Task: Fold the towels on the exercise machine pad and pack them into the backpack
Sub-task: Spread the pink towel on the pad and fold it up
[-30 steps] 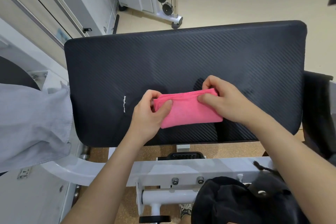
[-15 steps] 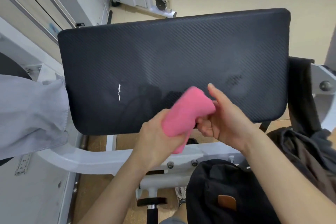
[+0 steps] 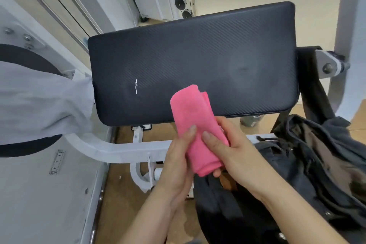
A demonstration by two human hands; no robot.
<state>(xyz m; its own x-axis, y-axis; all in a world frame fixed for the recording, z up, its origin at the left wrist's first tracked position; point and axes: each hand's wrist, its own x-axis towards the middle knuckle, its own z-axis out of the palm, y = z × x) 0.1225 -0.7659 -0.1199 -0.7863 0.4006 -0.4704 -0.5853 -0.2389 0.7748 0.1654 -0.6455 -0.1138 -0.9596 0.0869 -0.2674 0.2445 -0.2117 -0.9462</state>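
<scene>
- Now the folding of this piece looks done to me: the pink towel [image 3: 195,125] is a thick, narrow bundle, and the step in hand is carrying it to the backpack [image 3: 309,164].
- Both hands grip it. My left hand [image 3: 178,166] has its thumb pressed on top and the rest underneath, and my right hand [image 3: 237,156] wraps its fingers [image 3: 216,173] round the lower end with its thumb on top.
- The towel is in the air, off the pad [image 3: 198,55]. Its upper end is over the pad's near edge and its lower end is over the white frame [image 3: 111,148], just beside the bag.
- Next I judge it has to swing right and down into the bag's mouth. One hand could hold the bundle tight so the fold stays, freeing the other to spread the opening.
- The backpack sags in dark, slumped folds at lower right. I cannot tell how wide the mouth gapes, and loose fabric and straps may catch the towel.
- A grey cloth [image 3: 39,109] hangs to the left of the pad. I cannot tell whether it is another towel awaiting folding.
</scene>
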